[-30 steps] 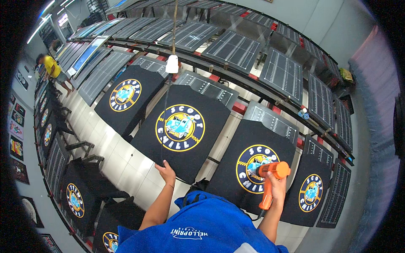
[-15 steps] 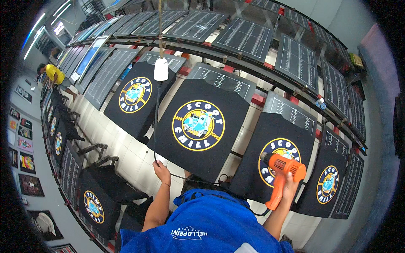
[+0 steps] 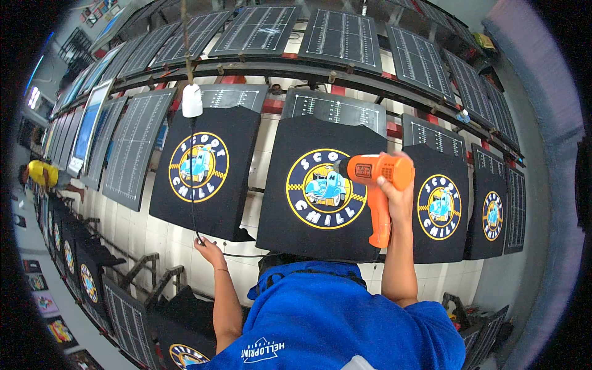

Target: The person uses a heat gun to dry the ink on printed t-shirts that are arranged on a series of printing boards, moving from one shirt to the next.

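Note:
My right hand [image 3: 398, 200] is closed round the grip of an orange heat gun [image 3: 379, 206]. Its dark nozzle points left, over the right edge of the round scooter print [image 3: 325, 188] on the middle black T-shirt [image 3: 277, 228]. Lower left, my left hand [image 3: 211, 253] has its fingers closed on a black power cord [image 3: 193, 185]. The cord runs up to a hanging white socket [image 3: 192, 100] and also off toward my waist. Another printed black T-shirt [image 3: 166, 213] lies behind the cord, on a sloped printing board.
More printed black T-shirts [image 3: 425, 246] lie along the row to the right. Beyond runs a dark metal rail [image 3: 246, 65] with rows of grey printing boards [image 3: 342, 40]. Black metal brackets [image 3: 145, 268] jut out at lower left. A person in a yellow shirt [image 3: 40, 174] stands at far left.
My right hand has carried the heat gun left and up, from the shirt on the right to the middle one. The view has turned; my left hand still grips the cord.

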`<action>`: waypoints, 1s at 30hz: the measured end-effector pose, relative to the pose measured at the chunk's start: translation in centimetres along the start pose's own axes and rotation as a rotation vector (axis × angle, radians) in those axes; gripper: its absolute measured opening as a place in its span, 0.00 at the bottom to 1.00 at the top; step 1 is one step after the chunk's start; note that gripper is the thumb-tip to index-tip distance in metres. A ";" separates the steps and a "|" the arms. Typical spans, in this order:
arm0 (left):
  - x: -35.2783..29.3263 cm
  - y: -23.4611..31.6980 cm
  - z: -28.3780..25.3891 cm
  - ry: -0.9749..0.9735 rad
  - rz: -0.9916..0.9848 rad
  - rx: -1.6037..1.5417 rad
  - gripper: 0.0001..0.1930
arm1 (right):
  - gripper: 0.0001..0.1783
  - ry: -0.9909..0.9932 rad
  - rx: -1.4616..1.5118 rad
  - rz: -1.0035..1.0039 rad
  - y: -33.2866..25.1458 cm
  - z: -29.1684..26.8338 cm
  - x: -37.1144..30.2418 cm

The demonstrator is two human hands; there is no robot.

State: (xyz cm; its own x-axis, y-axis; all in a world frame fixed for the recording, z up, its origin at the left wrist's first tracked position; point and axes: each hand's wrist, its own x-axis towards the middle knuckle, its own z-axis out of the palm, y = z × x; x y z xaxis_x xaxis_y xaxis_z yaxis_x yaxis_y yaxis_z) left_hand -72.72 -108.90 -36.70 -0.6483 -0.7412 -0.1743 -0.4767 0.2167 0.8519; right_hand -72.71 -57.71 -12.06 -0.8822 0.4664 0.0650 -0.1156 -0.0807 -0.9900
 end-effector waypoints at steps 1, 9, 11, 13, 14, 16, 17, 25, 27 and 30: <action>1.5 -0.3 -0.1 0.005 0.007 -0.025 0.23 | 0.30 0.028 -0.004 -0.005 0.4 0.4 0.5; 7.3 1.0 -1.3 0.049 0.063 0.063 0.20 | 0.29 0.155 -0.251 -0.128 2.1 3.6 4.9; 8.1 1.3 -1.8 0.011 0.080 0.158 0.17 | 0.28 0.184 -0.311 -0.127 2.6 3.7 5.1; 8.6 1.3 -2.2 0.057 0.305 0.284 0.18 | 0.27 0.159 -0.357 -0.081 3.4 3.5 5.2; 8.6 1.3 -2.4 0.081 0.415 0.346 0.18 | 0.26 0.144 -0.382 -0.055 3.7 3.4 5.3; 7.9 3.1 -2.4 0.074 0.356 0.349 0.21 | 0.26 0.166 -0.427 -0.074 4.0 3.4 5.3; 7.5 3.8 -2.9 0.023 0.328 0.296 0.21 | 0.26 0.160 -0.461 -0.082 4.3 3.3 5.3; 11.4 4.0 -7.3 -0.661 -0.173 -0.021 0.25 | 0.29 0.160 -0.446 -0.076 5.5 3.3 5.7; 11.1 5.5 -7.6 -0.824 -0.254 0.062 0.24 | 0.30 0.170 -0.406 -0.058 5.9 3.3 6.1; 11.7 6.1 -7.6 -0.871 -0.237 0.219 0.25 | 0.30 0.160 -0.489 -0.109 5.3 4.0 5.9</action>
State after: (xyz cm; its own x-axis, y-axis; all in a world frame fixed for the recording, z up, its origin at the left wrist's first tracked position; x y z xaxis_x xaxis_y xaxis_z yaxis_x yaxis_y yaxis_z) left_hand -78.70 -121.08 -29.79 -0.6943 -0.0620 -0.7170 -0.6978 0.3015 0.6497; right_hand -80.31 -58.91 -16.38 -0.7918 0.5810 0.1887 0.0575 0.3785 -0.9238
